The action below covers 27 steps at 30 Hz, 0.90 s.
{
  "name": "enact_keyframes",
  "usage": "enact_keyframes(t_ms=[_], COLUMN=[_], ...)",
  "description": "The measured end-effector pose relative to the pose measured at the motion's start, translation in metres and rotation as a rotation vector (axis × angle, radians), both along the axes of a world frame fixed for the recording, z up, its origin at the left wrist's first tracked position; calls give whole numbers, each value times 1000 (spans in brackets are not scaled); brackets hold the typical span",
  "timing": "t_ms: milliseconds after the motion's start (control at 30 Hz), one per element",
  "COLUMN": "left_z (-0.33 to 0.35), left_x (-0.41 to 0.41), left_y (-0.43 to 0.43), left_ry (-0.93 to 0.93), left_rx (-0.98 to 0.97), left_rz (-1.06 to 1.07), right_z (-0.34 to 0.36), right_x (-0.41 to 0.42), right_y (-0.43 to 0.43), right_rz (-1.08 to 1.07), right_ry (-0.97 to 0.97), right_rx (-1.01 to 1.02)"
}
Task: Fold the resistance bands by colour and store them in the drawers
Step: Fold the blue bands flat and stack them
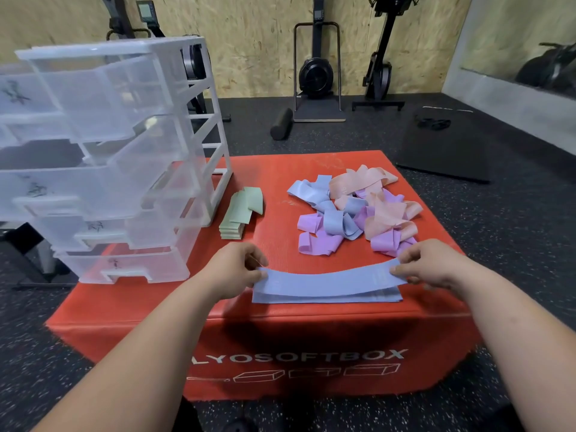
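Observation:
A blue resistance band [327,283] lies stretched flat over other flattened blue bands at the near edge of the red soft box [280,332]. My left hand [235,269] pinches its left end and my right hand [430,266] pinches its right end. Behind it sits a loose heap of blue, purple and pink bands [358,210]. A stack of folded green bands [238,213] lies beside the clear plastic drawer unit [103,157], which stands on the box's left side with its drawers pulled out stepwise.
Black speckled gym floor surrounds the box. A black foam roller [281,123], upright exercise machines [316,73] and a black mat [448,145] stand behind, against a wooden wall.

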State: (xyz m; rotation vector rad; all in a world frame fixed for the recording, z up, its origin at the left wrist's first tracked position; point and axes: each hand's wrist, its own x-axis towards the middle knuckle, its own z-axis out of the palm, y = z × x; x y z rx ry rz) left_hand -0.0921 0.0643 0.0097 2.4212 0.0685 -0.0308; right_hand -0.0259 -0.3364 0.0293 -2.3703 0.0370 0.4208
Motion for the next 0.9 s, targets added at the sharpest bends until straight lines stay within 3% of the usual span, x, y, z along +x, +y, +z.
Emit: enact_keyframes(t_ms=[133, 267, 400, 667, 900], left_z=[-1, -4, -6, -7, -8], left_x=[-7, -10, -11, -11, -7], left_y=[-5, -9, -7, -2, -2], left_ry=[-10, -34, -54, 22, -9], left_rx=[153, 201, 221, 386, 407], left_rz=[-38, -72, -83, -309, -322], right_z=[-8, -11, -13, -13, -14], right_x=[-3, -6, -5, -13, -2], right_y=[5, 9, 6, 9, 9], right_rz=[32, 91, 141, 508, 492], right_ry=[-60, -110, -118, -193, -188], right_rx=[-165, -417, -545, -472, -516])
